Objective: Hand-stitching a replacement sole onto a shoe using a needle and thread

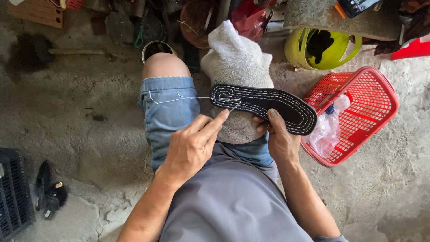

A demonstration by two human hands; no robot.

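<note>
A black shoe sole [264, 107] with rows of white stitching lies across a grey-white towel [235, 62] draped over my right knee. My right hand [280, 136] grips the sole's near edge, thumb on top. My left hand [192, 145] pinches a thin needle or awl [234, 107] whose tip meets the sole's left end. A white thread [172, 98] runs from that end leftward over my denim shorts [168, 112].
A red plastic basket [371, 107] holding a clear plastic bag stands to the right. A yellow-green bucket [331, 56] and a concrete slab are behind it. Clutter lines the top edge. A black crate [13, 192] and dark scraps sit at the lower left on cracked concrete.
</note>
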